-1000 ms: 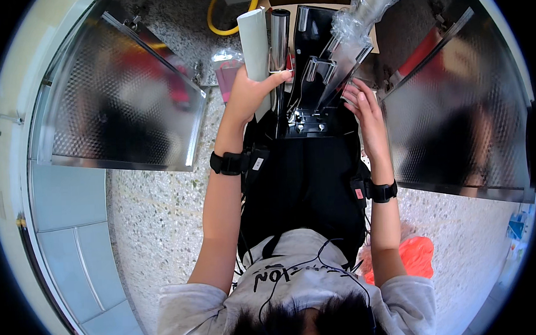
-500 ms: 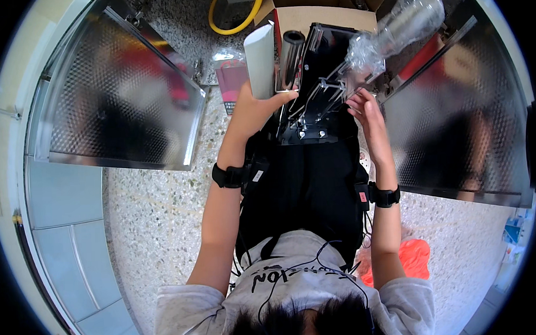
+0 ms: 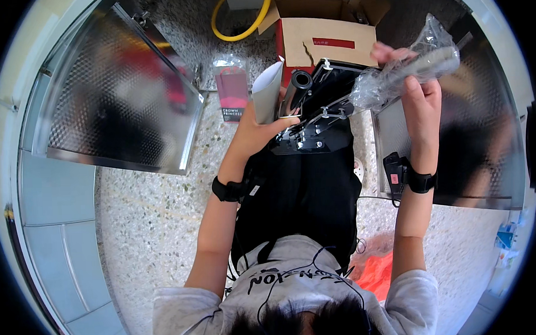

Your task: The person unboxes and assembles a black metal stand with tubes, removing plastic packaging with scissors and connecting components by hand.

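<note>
My left hand is closed round a white curved sheet-like piece and a shiny dark tube with a round black end. Its thumb lies across the tube's lower end, and the other fingers are mostly hidden behind. Both pieces stand beside a glossy black metal assembly with thin wire arms, resting at my knees. To the right, my right hand grips a long cylindrical thing wrapped in clear plastic. The thumb presses its near side while fingertips show beyond it. The wrapping hides what the thing is.
Beyond the assembly stands an open cardboard box, with a yellow hose to its left. A pink-and-grey package stands near my left hand. Textured metal panels flank me on both sides; an orange-red bag lies by my right elbow.
My right hand has moved right and away from me and taken hold of the plastic-wrapped thing. The tube and white piece in my left hand have tilted, and sit slightly nearer me.
</note>
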### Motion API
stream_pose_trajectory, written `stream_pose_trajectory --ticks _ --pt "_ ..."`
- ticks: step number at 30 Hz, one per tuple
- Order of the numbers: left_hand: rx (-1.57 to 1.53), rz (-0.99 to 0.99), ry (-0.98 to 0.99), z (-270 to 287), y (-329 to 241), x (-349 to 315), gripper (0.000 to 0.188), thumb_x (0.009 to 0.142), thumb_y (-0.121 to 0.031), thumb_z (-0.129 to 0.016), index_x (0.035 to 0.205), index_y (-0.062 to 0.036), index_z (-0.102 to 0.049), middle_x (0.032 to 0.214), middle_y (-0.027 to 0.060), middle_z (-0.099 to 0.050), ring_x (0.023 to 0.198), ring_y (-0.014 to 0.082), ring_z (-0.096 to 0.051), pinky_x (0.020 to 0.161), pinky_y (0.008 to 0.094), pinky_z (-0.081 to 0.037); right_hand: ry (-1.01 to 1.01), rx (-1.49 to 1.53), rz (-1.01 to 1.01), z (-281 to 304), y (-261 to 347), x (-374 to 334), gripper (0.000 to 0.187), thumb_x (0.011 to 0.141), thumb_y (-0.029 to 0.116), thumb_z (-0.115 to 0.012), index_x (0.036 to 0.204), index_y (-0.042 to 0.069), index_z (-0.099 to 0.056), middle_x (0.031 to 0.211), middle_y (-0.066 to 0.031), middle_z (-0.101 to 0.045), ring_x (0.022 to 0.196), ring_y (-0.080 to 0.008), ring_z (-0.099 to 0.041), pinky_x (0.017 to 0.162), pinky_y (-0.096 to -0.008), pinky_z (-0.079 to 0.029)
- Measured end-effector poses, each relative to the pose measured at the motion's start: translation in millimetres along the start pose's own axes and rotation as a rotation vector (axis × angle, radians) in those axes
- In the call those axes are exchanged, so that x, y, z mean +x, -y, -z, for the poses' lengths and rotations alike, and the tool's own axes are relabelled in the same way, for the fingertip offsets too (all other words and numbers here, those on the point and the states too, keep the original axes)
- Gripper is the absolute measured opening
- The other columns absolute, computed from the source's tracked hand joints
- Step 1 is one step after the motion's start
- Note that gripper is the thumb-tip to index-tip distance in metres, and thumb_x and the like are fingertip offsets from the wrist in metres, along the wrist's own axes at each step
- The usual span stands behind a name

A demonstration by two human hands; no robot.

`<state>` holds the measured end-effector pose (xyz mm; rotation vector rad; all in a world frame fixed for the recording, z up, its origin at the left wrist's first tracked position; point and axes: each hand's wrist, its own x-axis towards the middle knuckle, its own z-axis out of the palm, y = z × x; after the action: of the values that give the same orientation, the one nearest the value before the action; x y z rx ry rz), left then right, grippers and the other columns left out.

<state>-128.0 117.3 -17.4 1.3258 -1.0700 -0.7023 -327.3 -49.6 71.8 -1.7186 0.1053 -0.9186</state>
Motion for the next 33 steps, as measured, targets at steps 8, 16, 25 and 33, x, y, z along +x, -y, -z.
stream_pose_trajectory --ticks 8,16,25,33 --pt "-0.126 -0.003 0.006 2 7 -3 0.028 0.072 -0.013 -0.069 0.092 0.0015 -0.057 0.082 0.0032 -0.061 0.077 0.0085 -0.054 0.07 0.0231 -0.043 0.008 -0.008 0.284 13 18 20 0.032 0.089 0.028 -0.045 0.104 -0.001 -0.049 0.094 -0.0141 -0.06 0.1 -0.0297 -0.054 0.088 -0.0407 -0.04" --pt "-0.059 -0.048 0.012 -1 7 -1 0.028 0.071 -0.015 -0.07 0.091 0.0008 -0.058 0.082 0.0027 -0.061 0.076 0.0079 -0.053 0.069 0.0232 -0.043 -0.087 0.077 0.324 25 59 28 0.04 0.089 0.034 -0.044 0.105 -0.002 -0.047 0.094 -0.0169 -0.058 0.101 -0.033 -0.052 0.089 -0.0401 -0.038" --pt "-0.109 -0.046 0.01 3 11 -5 0.027 0.071 -0.008 -0.068 0.093 0.0008 -0.055 0.084 0.0043 -0.06 0.079 0.0105 -0.055 0.071 0.0247 -0.044 0.047 0.06 0.348 5 50 36 0.037 0.089 0.031 -0.043 0.106 -0.002 -0.046 0.098 -0.0183 -0.058 0.102 -0.0328 -0.053 0.092 -0.0404 -0.037" --pt "-0.135 -0.039 0.024 4 8 -4 0.024 0.073 -0.01 -0.067 0.091 0.0025 -0.058 0.085 0.0064 -0.064 0.082 0.0105 -0.058 0.073 0.0237 -0.045 -0.058 0.022 0.257 10 53 32 0.043 0.086 0.037 -0.047 0.109 0.001 -0.044 0.101 -0.0138 -0.055 0.107 -0.0288 -0.049 0.099 -0.0399 -0.028"
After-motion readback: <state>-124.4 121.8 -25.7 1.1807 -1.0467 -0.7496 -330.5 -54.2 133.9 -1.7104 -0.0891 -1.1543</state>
